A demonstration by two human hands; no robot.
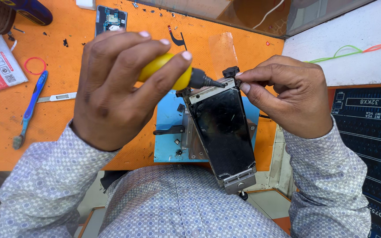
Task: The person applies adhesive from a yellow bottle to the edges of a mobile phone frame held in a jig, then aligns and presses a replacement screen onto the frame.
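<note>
Overhead, left hand (120, 83) around yellow screwdriver (166, 70), right hand (287, 94) at clamped phone (223, 128).

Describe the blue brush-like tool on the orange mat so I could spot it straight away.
Start at the orange mat that covers the bench and look to its left side, beyond the left hand gripping the yellow-handled screwdriver. Just below a red rubber band lies the blue toothbrush, angled with its bristled head toward the person. Unlike the silver tool beside it, it is long, blue plastic.

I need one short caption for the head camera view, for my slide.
Left hand holds a yellow-handled screwdriver at a clamped phone; right hand pinches the clamp's black knob.
</note>
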